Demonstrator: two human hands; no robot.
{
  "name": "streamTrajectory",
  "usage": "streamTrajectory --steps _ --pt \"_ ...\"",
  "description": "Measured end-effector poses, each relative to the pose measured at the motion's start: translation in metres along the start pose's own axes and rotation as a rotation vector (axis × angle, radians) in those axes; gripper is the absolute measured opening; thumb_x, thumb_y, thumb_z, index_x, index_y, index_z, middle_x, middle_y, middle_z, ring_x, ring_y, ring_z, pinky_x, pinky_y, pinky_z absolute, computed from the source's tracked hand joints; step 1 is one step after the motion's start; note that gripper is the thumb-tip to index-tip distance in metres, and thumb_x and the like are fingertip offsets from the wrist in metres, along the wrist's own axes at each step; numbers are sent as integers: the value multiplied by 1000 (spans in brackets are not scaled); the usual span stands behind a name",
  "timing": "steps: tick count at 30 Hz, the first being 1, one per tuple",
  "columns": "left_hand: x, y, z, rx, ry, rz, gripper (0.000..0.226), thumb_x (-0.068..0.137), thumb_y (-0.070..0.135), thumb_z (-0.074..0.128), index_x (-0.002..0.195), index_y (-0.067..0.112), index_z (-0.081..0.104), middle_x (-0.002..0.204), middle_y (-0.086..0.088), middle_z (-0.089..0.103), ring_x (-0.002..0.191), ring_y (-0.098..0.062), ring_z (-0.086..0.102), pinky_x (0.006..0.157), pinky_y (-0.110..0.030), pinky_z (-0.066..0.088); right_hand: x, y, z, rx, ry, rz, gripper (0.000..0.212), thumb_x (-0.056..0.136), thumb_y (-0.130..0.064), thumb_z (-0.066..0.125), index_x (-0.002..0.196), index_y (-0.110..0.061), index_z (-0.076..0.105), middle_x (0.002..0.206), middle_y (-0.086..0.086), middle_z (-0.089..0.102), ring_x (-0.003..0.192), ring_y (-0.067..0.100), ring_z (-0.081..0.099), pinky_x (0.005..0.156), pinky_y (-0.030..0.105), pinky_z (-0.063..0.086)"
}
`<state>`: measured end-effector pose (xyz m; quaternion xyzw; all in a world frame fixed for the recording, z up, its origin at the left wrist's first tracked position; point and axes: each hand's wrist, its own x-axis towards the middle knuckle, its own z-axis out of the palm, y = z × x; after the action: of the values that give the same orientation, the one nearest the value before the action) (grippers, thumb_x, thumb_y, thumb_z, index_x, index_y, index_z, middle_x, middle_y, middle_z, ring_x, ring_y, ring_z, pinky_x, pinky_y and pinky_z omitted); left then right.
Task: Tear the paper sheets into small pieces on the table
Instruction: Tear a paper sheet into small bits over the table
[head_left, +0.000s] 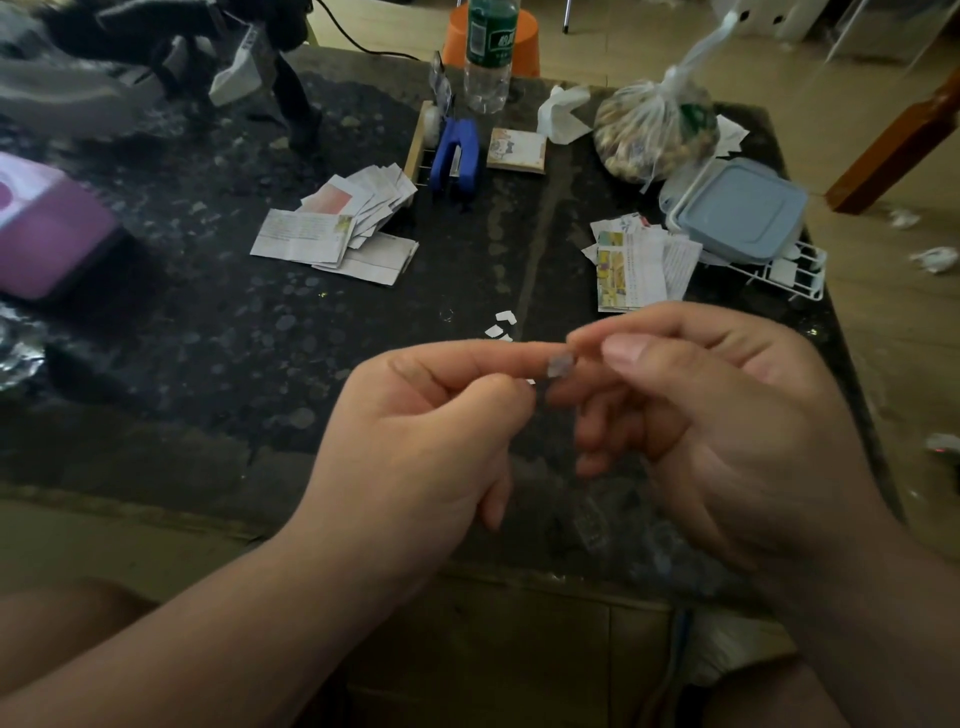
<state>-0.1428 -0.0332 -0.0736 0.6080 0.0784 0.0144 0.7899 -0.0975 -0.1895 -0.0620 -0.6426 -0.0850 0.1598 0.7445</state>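
We look through one wide-angle camera worn on the head, facing forward and down. It sits close above the left hand (415, 441) and right hand (727, 415), which fill the lower frame. Beyond them the dark table (208, 338) runs away to a bottle (485, 57) at its far edge, with floor (893, 338) at the right.

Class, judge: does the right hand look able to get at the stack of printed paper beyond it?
Probably yes. The stack of printed paper lies just beyond the right hand, nothing between them, but that hand and the left hand pinch a paper scrap, which it must drop first.
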Motion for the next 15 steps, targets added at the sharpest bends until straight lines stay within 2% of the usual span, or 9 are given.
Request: streamTrajectory --steps 2,4,7,11,13,15 --pt "0 -2 -2 10 -4 8 34 80 11 51 90 15 83 34 5 39 29 -13 30 41 -23 36 1 -1 -2 -78 115 10 20 84 -20 65 67 -11 70 58 14 65 40 21 51 38 24 40" --pt "-1 -3 -5 38 -36 30 34 81 13 54 99 17 83 34 6 37 31 -14 30 44 -26 37 0 -3 -1 -94 140 46 28 86 -22 67 61 -10 66 49 13 57 34 19 41 36 17 31" --pt "-3 -2 -6 149 -89 86 39 76 27 56 105 31 82 39 8 43 36 -13 37 45 -35 39 -3 -7 3 -69 49 104 24 80 -24 65 66 -5 69 45 11 54 30 15 37 36 14 28" --pt "-4 -4 -6 233 -90 137 44 75 28 52 107 40 80 42 6 46 39 -10 41 41 -43 41 -6 -6 3 -48 0 139 22 79 -22 67 74 -1 71 46 11 55 31 14 38 36 16 28" --pt "-4 -6 -7 278 -93 175 44 77 28 52 111 34 79 45 8 50 42 -5 44 40 -40 42 -5 -8 3 -27 8 156 17 77 -18 75 73 -2 72 45 11 54 31 14 37 36 16 27" --pt "-4 -10 -10 329 -87 215 43 82 31 54 116 19 77 57 20 59 51 1 54 52 -29 47 -4 -9 2 -14 19 169 20 73 -22 71 72 -2 72 45 11 54 32 14 36 35 17 27"
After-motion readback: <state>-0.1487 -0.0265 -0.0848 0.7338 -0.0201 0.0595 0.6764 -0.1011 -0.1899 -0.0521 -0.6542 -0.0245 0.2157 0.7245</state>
